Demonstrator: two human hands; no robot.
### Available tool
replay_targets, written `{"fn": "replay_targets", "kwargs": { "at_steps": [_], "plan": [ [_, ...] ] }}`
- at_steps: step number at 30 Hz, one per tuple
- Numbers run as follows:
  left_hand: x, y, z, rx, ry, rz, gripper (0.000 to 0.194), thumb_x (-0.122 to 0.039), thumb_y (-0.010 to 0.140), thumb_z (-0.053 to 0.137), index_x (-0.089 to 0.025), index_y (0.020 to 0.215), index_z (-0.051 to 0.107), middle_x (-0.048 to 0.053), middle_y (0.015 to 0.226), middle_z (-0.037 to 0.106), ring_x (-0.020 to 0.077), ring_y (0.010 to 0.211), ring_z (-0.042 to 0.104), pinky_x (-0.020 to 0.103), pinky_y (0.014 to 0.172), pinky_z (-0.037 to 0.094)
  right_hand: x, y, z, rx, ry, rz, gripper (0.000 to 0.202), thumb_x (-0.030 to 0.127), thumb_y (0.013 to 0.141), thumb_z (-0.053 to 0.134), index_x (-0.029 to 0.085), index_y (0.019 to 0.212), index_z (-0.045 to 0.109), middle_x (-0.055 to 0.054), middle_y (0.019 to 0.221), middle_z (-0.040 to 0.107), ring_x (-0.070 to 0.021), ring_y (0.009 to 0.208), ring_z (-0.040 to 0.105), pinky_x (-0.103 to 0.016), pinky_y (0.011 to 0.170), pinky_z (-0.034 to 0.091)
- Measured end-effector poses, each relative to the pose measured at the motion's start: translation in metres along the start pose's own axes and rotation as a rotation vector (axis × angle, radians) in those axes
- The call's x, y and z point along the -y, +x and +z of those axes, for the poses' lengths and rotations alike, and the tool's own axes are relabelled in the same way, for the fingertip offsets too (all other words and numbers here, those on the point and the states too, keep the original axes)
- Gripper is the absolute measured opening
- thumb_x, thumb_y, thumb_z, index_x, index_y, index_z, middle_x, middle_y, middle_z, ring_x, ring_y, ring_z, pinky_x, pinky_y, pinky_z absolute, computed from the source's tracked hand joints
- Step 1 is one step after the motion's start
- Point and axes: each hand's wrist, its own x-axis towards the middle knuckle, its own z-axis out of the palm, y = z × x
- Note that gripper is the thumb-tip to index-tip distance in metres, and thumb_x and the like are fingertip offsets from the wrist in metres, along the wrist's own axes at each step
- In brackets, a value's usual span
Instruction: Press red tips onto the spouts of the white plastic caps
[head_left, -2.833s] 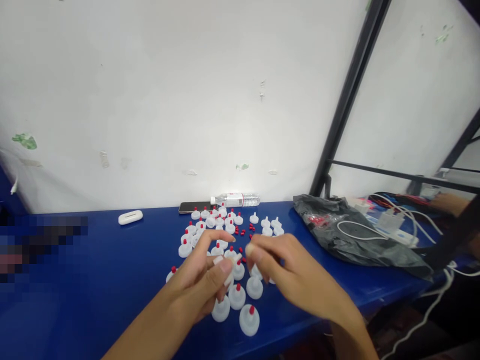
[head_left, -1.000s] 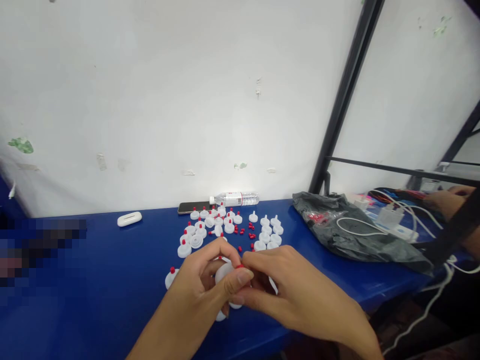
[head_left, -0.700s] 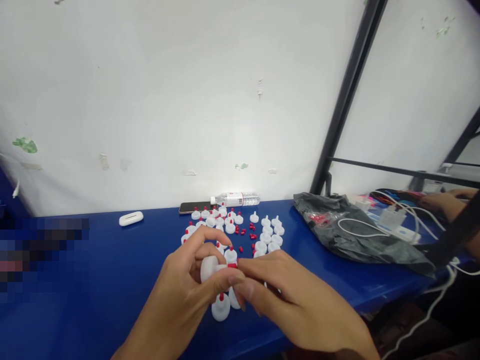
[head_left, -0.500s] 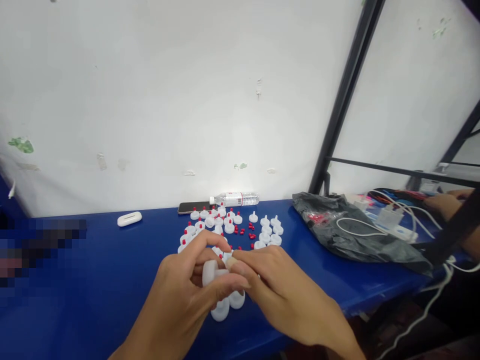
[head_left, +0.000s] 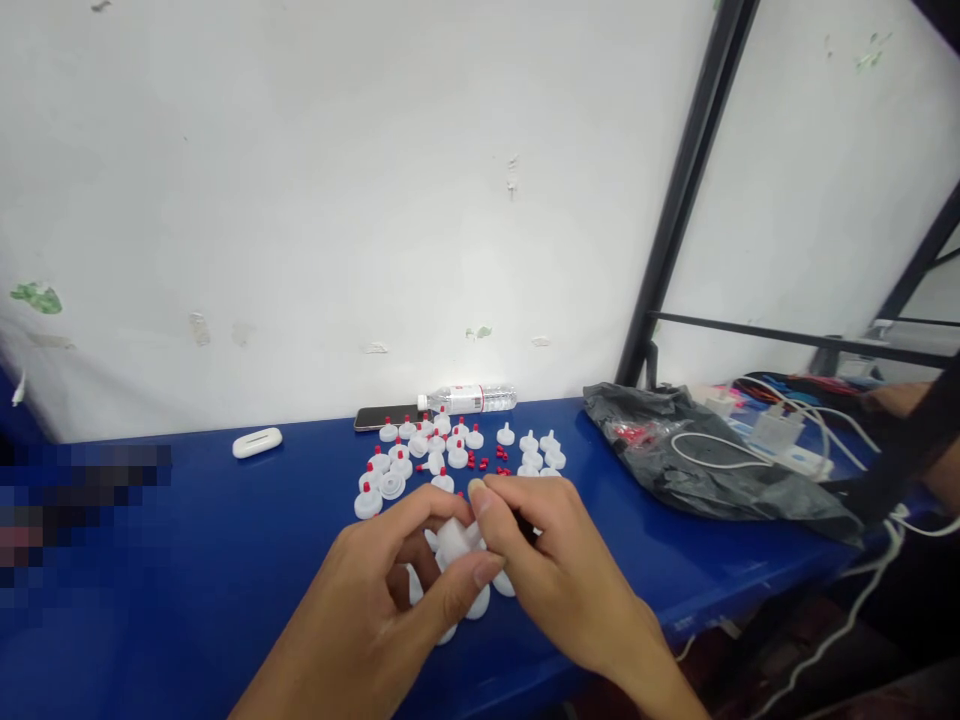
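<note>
My left hand (head_left: 375,590) holds a white nozzle cap (head_left: 453,541) between its thumb and fingers, the nozzle pointing right. At the nozzle's end, the thumb and bent fingers of my right hand (head_left: 551,570) are pinched together; whatever lies between them is hidden. Beyond my hands stand several white caps with red tips (head_left: 367,502) on the blue table (head_left: 300,490). To their right are white caps without red tips (head_left: 505,435), with small loose red tips (head_left: 502,454) between the groups. More white caps (head_left: 478,603) lie partly hidden under my hands.
A phone (head_left: 386,418) and a clear bottle (head_left: 480,399) lie by the wall. The white oval case (head_left: 257,443) is at the left. At the right are a black plastic bag (head_left: 675,460), cables, a power strip (head_left: 787,455) and a metal post (head_left: 679,190). Part of another person's arm shows far right.
The cap in my left hand has turned and moved slightly right. My right hand has shifted a little, its fingers more curled at the nozzle's end.
</note>
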Motion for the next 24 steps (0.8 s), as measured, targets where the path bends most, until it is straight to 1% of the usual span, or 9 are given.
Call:
{"fn": "replay_targets", "kwargs": {
  "at_steps": [2, 4, 7, 9, 11, 14, 17, 20, 24],
  "plan": [
    [0.001, 0.0, -0.003, 0.07, -0.104, -0.02, 0.032, -0.055, 0.082, 0.064, -0.023, 0.089, 0.065, -0.006, 0.057, 0.057, 0.0093, 0.046, 0.047, 0.021, 0.05, 0.038, 0.002, -0.004, 0.003, 0.0, 0.048, 0.001, 0.041, 0.036, 0.103, 0.04, 0.019, 0.066, 0.044, 0.005, 0.059, 0.043, -0.0096, 0.056, 0.039, -0.024, 0.054, 0.029],
    [0.003, 0.0, -0.007, 0.212, -0.259, -0.045, 0.04, -0.06, 0.082, 0.063, -0.021, 0.083, 0.062, -0.004, 0.061, 0.06, 0.0062, 0.042, 0.044, 0.019, 0.045, 0.033, 0.001, -0.006, 0.003, -0.035, 0.102, -0.016, 0.042, 0.038, 0.103, 0.041, 0.02, 0.066, 0.042, 0.004, 0.061, 0.044, -0.0103, 0.057, 0.041, -0.024, 0.055, 0.031],
    [0.007, -0.001, -0.012, 0.492, -0.486, -0.149, 0.048, -0.068, 0.082, 0.056, -0.02, 0.072, 0.054, -0.003, 0.053, 0.057, 0.0048, 0.035, 0.035, 0.018, 0.037, 0.019, -0.01, -0.003, -0.009, -0.221, 0.242, -0.006, 0.044, 0.042, 0.104, 0.039, 0.022, 0.066, 0.033, 0.004, 0.06, 0.034, -0.0104, 0.053, 0.031, -0.025, 0.05, 0.027],
    [0.009, -0.001, -0.013, 0.547, -0.518, -0.156, 0.05, -0.068, 0.085, 0.052, -0.021, 0.07, 0.052, -0.004, 0.049, 0.054, 0.0046, 0.034, 0.032, 0.017, 0.036, 0.015, -0.022, 0.003, -0.024, -0.338, 0.311, 0.054, 0.043, 0.046, 0.104, 0.038, 0.023, 0.068, 0.03, 0.006, 0.061, 0.027, -0.0106, 0.052, 0.024, -0.025, 0.046, 0.022],
    [0.009, 0.0, -0.013, 0.421, -0.42, -0.077, 0.049, -0.066, 0.088, 0.051, -0.019, 0.072, 0.055, -0.003, 0.056, 0.058, 0.004, 0.037, 0.034, 0.017, 0.038, 0.02, -0.032, 0.009, -0.038, -0.273, 0.187, 0.106, 0.044, 0.049, 0.103, 0.041, 0.023, 0.068, 0.03, 0.006, 0.061, 0.028, -0.0108, 0.052, 0.026, -0.026, 0.047, 0.023],
    [0.012, 0.005, -0.012, 0.201, -0.235, 0.007, 0.045, -0.06, 0.092, 0.051, -0.019, 0.078, 0.06, -0.001, 0.068, 0.063, 0.0055, 0.045, 0.041, 0.018, 0.046, 0.033, -0.044, 0.015, -0.044, -0.047, -0.153, 0.143, 0.042, 0.046, 0.102, 0.043, 0.021, 0.069, 0.045, 0.004, 0.06, 0.045, -0.0123, 0.055, 0.041, -0.027, 0.054, 0.029],
    [0.015, 0.01, -0.011, 0.166, -0.136, -0.009, 0.041, -0.06, 0.091, 0.053, -0.021, 0.091, 0.064, -0.003, 0.07, 0.062, 0.0076, 0.048, 0.043, 0.02, 0.047, 0.036, -0.053, 0.022, -0.034, 0.052, -0.359, 0.176, 0.029, 0.042, 0.101, 0.048, 0.021, 0.09, 0.065, 0.001, 0.067, 0.063, -0.0164, 0.064, 0.057, -0.028, 0.062, 0.035],
    [0.02, 0.011, -0.01, 0.11, -0.064, -0.039, 0.041, -0.059, 0.086, 0.061, -0.024, 0.109, 0.061, -0.005, 0.068, 0.058, 0.0092, 0.05, 0.043, 0.019, 0.046, 0.034, -0.053, 0.026, -0.026, 0.001, -0.363, 0.176, 0.027, 0.041, 0.101, 0.049, 0.022, 0.109, 0.067, -0.001, 0.074, 0.069, -0.0186, 0.07, 0.063, -0.028, 0.066, 0.038],
    [0.022, 0.011, -0.007, 0.062, 0.021, -0.04, 0.052, -0.053, 0.084, 0.067, -0.03, 0.128, 0.051, -0.004, 0.079, 0.064, 0.0087, 0.05, 0.045, 0.019, 0.044, 0.031, -0.032, 0.017, -0.03, 0.052, -0.093, 0.111, 0.033, 0.044, 0.104, 0.044, 0.023, 0.104, 0.069, 0.002, 0.073, 0.068, -0.0131, 0.06, 0.06, -0.025, 0.059, 0.04]
  ]
}}
